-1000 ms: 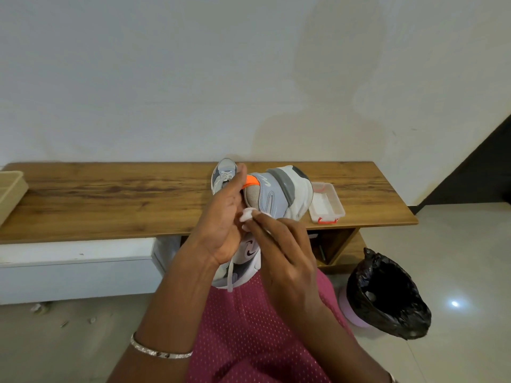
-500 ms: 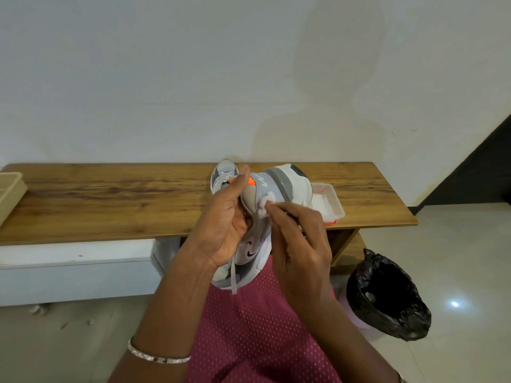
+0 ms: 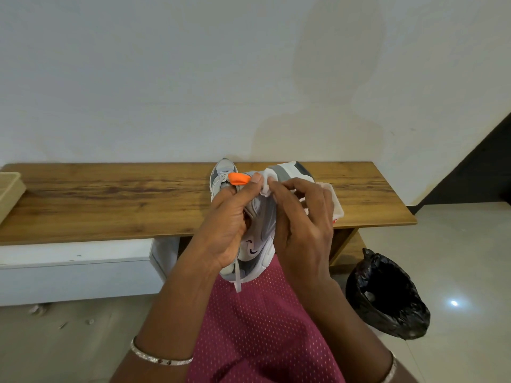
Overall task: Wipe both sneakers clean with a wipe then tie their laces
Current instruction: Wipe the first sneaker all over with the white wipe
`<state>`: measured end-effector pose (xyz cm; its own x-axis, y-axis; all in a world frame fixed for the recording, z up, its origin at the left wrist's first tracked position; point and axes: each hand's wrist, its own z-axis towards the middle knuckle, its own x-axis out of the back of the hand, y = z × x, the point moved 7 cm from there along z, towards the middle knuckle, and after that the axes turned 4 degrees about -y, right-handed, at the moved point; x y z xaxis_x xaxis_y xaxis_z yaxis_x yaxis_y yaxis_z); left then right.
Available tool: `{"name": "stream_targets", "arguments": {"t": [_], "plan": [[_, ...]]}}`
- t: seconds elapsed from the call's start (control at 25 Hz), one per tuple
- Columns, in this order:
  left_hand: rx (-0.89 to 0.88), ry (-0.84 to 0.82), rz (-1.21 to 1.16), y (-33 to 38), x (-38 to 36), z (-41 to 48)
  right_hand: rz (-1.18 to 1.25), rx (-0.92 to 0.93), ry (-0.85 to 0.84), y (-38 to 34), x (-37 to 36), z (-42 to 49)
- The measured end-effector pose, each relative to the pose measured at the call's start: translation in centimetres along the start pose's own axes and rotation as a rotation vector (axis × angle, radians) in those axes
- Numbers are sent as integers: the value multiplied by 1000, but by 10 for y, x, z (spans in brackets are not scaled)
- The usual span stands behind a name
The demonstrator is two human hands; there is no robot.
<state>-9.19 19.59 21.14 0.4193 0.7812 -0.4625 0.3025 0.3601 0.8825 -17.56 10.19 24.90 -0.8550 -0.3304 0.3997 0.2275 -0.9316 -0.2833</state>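
Note:
My left hand [image 3: 224, 233] grips a grey and white sneaker [image 3: 258, 244] with an orange heel tab, held upright in front of me, heel up and toe resting near my lap. A loose white lace hangs from its lower end. My right hand [image 3: 301, 225] pinches a small white wipe [image 3: 266, 187] against the sneaker's upper heel area, next to my left thumb. The second grey sneaker [image 3: 222, 170] stands on the wooden bench [image 3: 110, 203] behind my hands, mostly hidden.
A clear plastic wipe box [image 3: 336, 205] with red trim sits on the bench right of the sneakers, partly behind my right hand. A black-lined bin [image 3: 387, 297] stands on the floor at right. A beige tray [image 3: 9, 192] lies at the bench's left end.
My right hand has moved the wipe upward along the sneaker, from its middle to near the heel. The held sneaker has turned slightly; my left hand keeps its grip.

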Motion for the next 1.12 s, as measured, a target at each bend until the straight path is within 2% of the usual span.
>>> {"name": "stream_targets", "arguments": {"t": [0.2,0.48,0.84,1.0,1.12], "plan": [[-17,73,-71,7,11,1,-19,25,-62,11,-2,-41],[37,10,-53,4,4,-1,-1,40,13,5,-1,4],[49,28,23,3,6,-1,-34,6,-94,20,-3,-28],[56,-15,78,0,-4,1,-21,-103,-79,31,4,7],[34,-23,166,0,-9,-4,4,-234,-231,53,-4,38]]}}
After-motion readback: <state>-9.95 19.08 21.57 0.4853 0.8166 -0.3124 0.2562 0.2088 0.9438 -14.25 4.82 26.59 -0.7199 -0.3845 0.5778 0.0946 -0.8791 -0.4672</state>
